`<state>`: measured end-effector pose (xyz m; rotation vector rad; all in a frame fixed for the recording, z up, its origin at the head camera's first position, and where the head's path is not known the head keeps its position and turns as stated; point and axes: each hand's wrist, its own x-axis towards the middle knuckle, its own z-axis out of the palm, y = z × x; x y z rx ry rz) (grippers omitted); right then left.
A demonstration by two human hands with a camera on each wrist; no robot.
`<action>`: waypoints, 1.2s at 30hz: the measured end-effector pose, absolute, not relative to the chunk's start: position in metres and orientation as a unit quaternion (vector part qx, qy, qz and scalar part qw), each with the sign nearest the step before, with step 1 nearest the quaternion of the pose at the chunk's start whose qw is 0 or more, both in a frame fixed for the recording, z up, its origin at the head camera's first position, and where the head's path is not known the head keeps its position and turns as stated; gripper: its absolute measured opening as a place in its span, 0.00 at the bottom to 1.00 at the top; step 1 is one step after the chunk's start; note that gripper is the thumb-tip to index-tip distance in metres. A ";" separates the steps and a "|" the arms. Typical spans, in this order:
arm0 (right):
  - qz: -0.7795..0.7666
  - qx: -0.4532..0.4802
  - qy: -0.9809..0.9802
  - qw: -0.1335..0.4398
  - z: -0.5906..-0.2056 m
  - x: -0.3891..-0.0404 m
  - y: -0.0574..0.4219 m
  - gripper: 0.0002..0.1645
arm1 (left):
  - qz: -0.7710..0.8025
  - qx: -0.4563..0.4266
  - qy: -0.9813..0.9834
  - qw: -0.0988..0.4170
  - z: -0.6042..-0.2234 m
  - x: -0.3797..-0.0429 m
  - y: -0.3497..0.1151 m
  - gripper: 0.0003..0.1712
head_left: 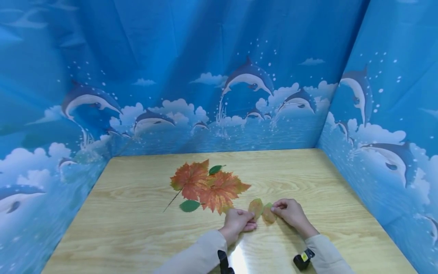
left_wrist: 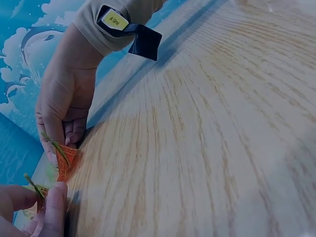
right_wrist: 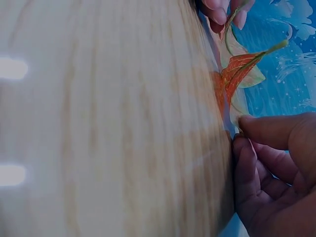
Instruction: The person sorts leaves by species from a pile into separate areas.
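Observation:
Two small yellow-green and orange leaves stand side by side near the table's front middle. My left hand [head_left: 238, 223] pinches the left leaf [head_left: 256, 207] at its lower edge between thumb and finger. On the other side, my right hand [head_left: 291, 212] pinches the right leaf [head_left: 269, 214] by its upper right edge. In the right wrist view that orange leaf [right_wrist: 240, 69] shows a green stem, with thumb and fingertip at its edge. Large red-orange maple leaves [head_left: 220, 190] lie just beyond my left hand, overlapping one another.
A green leaf [head_left: 189, 206] lies left of the maple leaves, and another green leaf [head_left: 215, 169] sits behind them. The wood-grain table [head_left: 130, 220] meets a blue dolphin-print curtain [head_left: 191, 125] at the back and sides. Black straps with cameras are on both wrists.

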<state>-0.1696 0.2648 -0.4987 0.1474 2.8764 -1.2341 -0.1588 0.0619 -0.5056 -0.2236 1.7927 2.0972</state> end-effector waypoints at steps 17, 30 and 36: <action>-0.398 0.045 0.916 -0.004 -0.497 -0.168 0.264 0.08 | 0.716 -0.098 0.637 0.268 -0.503 -0.169 0.064 0.10; -0.405 0.043 0.913 -0.004 -0.499 -0.168 0.265 0.08 | 0.673 -0.066 0.668 0.311 -0.498 -0.176 0.065 0.11; -0.410 0.047 0.911 -0.006 -0.501 -0.167 0.265 0.08 | 0.670 -0.057 0.665 0.325 -0.498 -0.180 0.067 0.11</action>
